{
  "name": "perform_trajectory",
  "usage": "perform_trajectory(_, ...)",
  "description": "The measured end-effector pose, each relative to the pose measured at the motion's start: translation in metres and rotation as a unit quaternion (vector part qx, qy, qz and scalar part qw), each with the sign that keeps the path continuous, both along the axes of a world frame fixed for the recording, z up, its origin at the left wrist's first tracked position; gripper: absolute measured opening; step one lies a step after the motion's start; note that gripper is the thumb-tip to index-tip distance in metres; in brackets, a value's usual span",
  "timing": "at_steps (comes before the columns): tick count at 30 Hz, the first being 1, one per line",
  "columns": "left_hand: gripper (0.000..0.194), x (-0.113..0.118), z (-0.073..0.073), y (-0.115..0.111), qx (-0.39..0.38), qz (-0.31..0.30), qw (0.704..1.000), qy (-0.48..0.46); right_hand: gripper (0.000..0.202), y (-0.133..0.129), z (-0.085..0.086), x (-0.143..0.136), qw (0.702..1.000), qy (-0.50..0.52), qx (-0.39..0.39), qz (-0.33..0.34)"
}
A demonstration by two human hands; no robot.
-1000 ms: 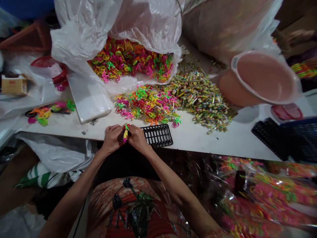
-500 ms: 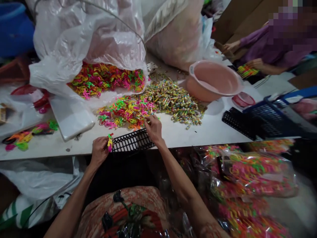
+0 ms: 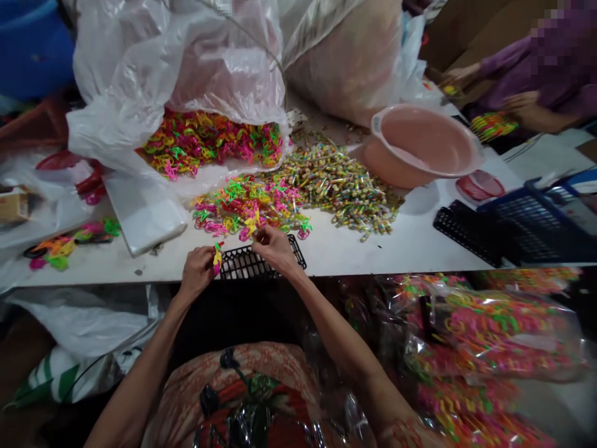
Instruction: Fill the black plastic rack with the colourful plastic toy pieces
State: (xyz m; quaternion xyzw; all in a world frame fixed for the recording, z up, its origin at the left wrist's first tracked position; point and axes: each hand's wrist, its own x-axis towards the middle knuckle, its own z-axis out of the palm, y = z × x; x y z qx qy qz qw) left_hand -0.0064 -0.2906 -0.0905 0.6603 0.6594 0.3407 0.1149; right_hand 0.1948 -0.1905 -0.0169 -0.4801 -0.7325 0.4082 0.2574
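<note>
The fingers of my left hand (image 3: 199,269) are closed at the left end of a black plastic lattice rack (image 3: 245,264) on the table's front edge. A small yellow, pink and green plastic piece (image 3: 217,256) stands at that end, beside my fingertips. My right hand (image 3: 276,250) is above the rack, pinching a yellow and pink plastic piece (image 3: 252,223). Just behind lies a loose pile of bright plastic pieces (image 3: 231,199). To its right is a heap of small wrapped sticks (image 3: 345,186); what they are I cannot tell.
A clear sack (image 3: 186,68) spills more bright pieces. A pink basin (image 3: 420,146), a blue basket (image 3: 527,218) and black racks (image 3: 466,236) stand on the right. Clear bags (image 3: 153,211) lie left. Packed bags (image 3: 508,323) sit below the edge. A co-worker's purple sleeve (image 3: 522,56) shows far right.
My right hand has moved left along the rack and now pinches a yellow and pink piece. The left hand keeps its place at the rack's end. The whole view has shifted slightly.
</note>
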Motion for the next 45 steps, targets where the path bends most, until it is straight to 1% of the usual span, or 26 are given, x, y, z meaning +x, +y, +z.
perform_trajectory(2, 0.020, -0.004, 0.001, 0.002, -0.028, -0.018, 0.999, 0.006, 0.006, -0.021, -0.016, -0.003, 0.995, 0.053, -0.082, 0.016)
perform_trajectory(4, 0.019, -0.007, 0.002, 0.004, -0.052, -0.028, 0.998, 0.011, 0.006, -0.039, -0.028, -0.008, 0.988, 0.081, -0.127, 0.027)
perform_trajectory(6, 0.019, -0.008, 0.002, 0.005, -0.064, -0.031, 0.997, 0.015, 0.005, -0.051, -0.034, -0.012, 0.986, 0.100, -0.129, 0.031)
perform_trajectory(9, 0.020, -0.008, 0.002, 0.005, -0.068, -0.037, 0.997, 0.020, 0.005, -0.061, -0.035, -0.018, 0.989, 0.104, -0.097, 0.027)
perform_trajectory(13, 0.021, -0.008, 0.000, 0.003, -0.050, -0.045, 0.997, 0.031, 0.003, -0.073, -0.035, -0.022, 0.989, 0.102, -0.100, 0.037)
perform_trajectory(15, 0.021, -0.009, -0.001, 0.004, -0.039, -0.052, 0.997, 0.039, 0.004, -0.078, -0.037, -0.022, 0.989, 0.104, -0.089, 0.047)
perform_trajectory(17, 0.022, -0.009, -0.001, 0.007, -0.031, -0.058, 0.997, 0.050, 0.003, -0.078, -0.038, -0.022, 0.993, 0.095, -0.060, 0.041)
perform_trajectory(19, 0.023, -0.010, -0.001, 0.013, -0.024, -0.061, 0.996, 0.061, 0.002, -0.071, -0.038, -0.021, 0.996, 0.079, -0.040, 0.023)
perform_trajectory(22, 0.024, -0.009, -0.001, 0.020, -0.017, -0.064, 0.995, 0.073, 0.006, -0.057, -0.035, -0.023, 0.997, 0.060, -0.045, -0.002)
perform_trajectory(24, 0.024, -0.009, -0.002, 0.022, -0.016, -0.065, 0.995, 0.077, 0.008, -0.053, -0.033, -0.024, 0.997, 0.060, -0.055, 0.011)
perform_trajectory(26, 0.023, -0.009, -0.004, 0.023, -0.015, -0.065, 0.995, 0.077, 0.009, -0.058, -0.032, -0.025, 0.994, 0.066, -0.064, 0.051)
perform_trajectory(28, 0.024, -0.009, -0.006, 0.022, -0.013, -0.062, 0.995, 0.077, 0.007, -0.068, -0.033, -0.025, 0.992, 0.063, -0.068, 0.086)
perform_trajectory(30, 0.025, -0.008, -0.007, 0.021, -0.012, -0.058, 0.995, 0.077, 0.005, -0.078, -0.033, -0.024, 0.992, 0.053, -0.068, 0.089)
perform_trajectory(32, 0.026, -0.007, -0.006, 0.020, -0.013, -0.054, 0.995, 0.079, 0.003, -0.083, -0.035, -0.024, 0.994, 0.049, -0.070, 0.069)
perform_trajectory(34, 0.025, -0.005, -0.005, 0.020, -0.013, -0.051, 0.995, 0.080, 0.006, -0.081, -0.037, -0.023, 0.992, 0.067, -0.092, 0.051)
perform_trajectory(35, 0.025, -0.005, -0.004, 0.020, -0.013, -0.049, 0.996, 0.080, 0.009, -0.078, -0.038, -0.023, 0.989, 0.084, -0.117, 0.043)
perform_trajectory(38, 0.022, -0.003, -0.002, 0.020, -0.009, -0.046, 0.996, 0.080, 0.021, -0.070, -0.040, -0.022, 0.966, 0.134, -0.219, 0.036)
perform_trajectory(40, 0.021, -0.003, -0.002, 0.020, -0.008, -0.044, 0.996, 0.078, 0.027, -0.068, -0.040, -0.021, 0.956, 0.149, -0.250, 0.040)
perform_trajectory(42, 0.019, -0.002, -0.001, 0.020, -0.012, -0.042, 0.996, 0.076, 0.028, -0.070, -0.041, -0.020, 0.964, 0.148, -0.218, 0.046)
perform_trajectory(45, 0.017, -0.001, -0.001, 0.020, -0.016, -0.040, 0.996, 0.075, 0.023, -0.075, -0.042, -0.020, 0.985, 0.112, -0.111, 0.063)
